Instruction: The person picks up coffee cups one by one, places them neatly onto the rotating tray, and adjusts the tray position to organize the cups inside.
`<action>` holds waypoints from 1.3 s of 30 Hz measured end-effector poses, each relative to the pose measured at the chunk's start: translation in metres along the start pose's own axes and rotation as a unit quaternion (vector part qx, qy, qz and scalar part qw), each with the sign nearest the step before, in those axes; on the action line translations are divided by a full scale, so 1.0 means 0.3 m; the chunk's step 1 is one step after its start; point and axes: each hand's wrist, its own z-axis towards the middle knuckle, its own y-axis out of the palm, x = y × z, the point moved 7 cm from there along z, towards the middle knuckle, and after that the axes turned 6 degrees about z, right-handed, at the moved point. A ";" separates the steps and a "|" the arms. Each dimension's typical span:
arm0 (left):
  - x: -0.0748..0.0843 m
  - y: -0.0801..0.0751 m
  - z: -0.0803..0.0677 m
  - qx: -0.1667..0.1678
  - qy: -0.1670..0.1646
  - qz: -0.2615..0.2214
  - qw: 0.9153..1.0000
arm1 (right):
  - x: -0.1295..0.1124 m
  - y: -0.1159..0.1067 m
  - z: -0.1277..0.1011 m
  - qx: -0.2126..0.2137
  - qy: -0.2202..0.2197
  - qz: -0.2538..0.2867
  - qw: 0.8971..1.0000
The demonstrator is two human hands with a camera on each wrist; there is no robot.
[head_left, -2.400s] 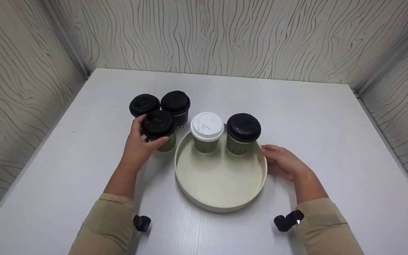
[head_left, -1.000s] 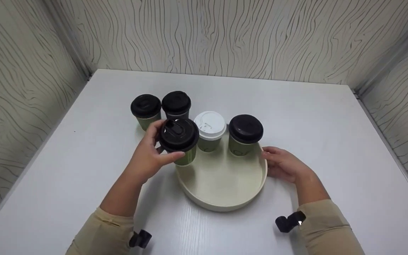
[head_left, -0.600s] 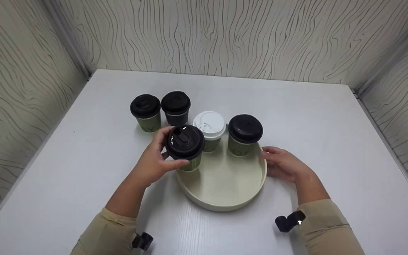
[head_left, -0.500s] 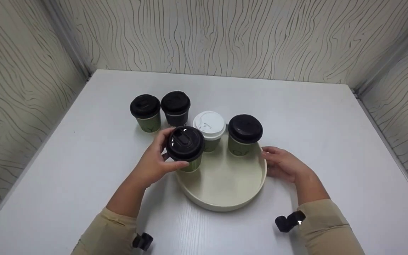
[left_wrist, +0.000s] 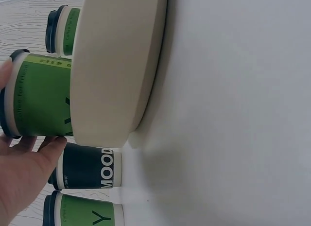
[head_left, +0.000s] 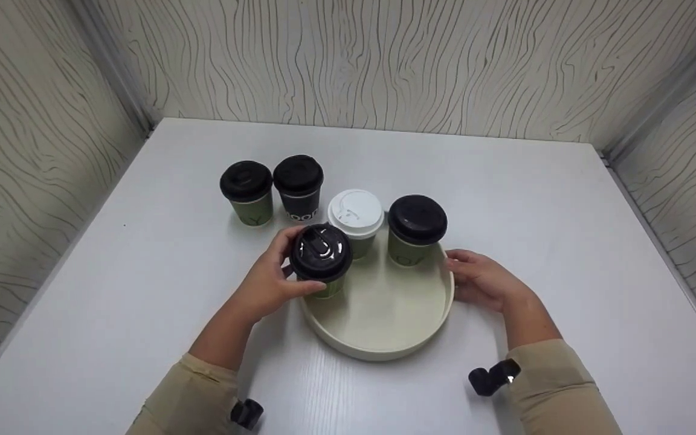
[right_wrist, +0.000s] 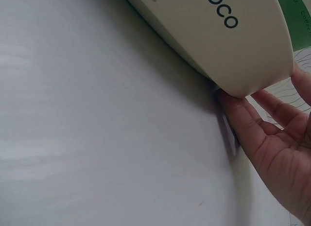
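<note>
My left hand (head_left: 272, 275) grips a green paper coffee cup (head_left: 331, 289) with a glossy black lid, thumb on the near side and fingers behind. The cup is upright, inside the left wall of the round cream tray (head_left: 378, 353); in the left wrist view the tray wall (left_wrist: 114, 75) hides its base. At the tray's right side my right hand (head_left: 484, 279) holds the wall, thumb at the rim and fingers along the outside (right_wrist: 243, 116). On the tray's far side stand a white-lidded green cup (head_left: 357, 211) and a black-lidded green cup (head_left: 417, 220).
Left of the tray, on the white table (head_left: 535, 199), stand a green cup (head_left: 251, 208) marked Y and a dark cup (head_left: 299, 202), both black-lidded and close together. Patterned panels (head_left: 354, 66) enclose the table at the back and sides.
My left hand has carried its cup from beside the other two, over the tray's left rim and down toward the near side. The right hand stays at the tray wall.
</note>
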 end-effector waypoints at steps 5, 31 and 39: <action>0.029 0.006 -0.010 0.000 -0.015 0.001 1.000 | -0.002 0.000 -0.004 0.005 0.000 -0.005 1.000; -0.031 0.011 -0.005 -0.031 -0.026 0.013 0.999 | 0.001 -0.002 -0.007 0.013 0.000 -0.012 1.000; -0.030 -0.001 -0.008 -0.049 -0.014 0.008 0.999 | -0.004 0.003 -0.008 0.003 -0.001 -0.002 1.000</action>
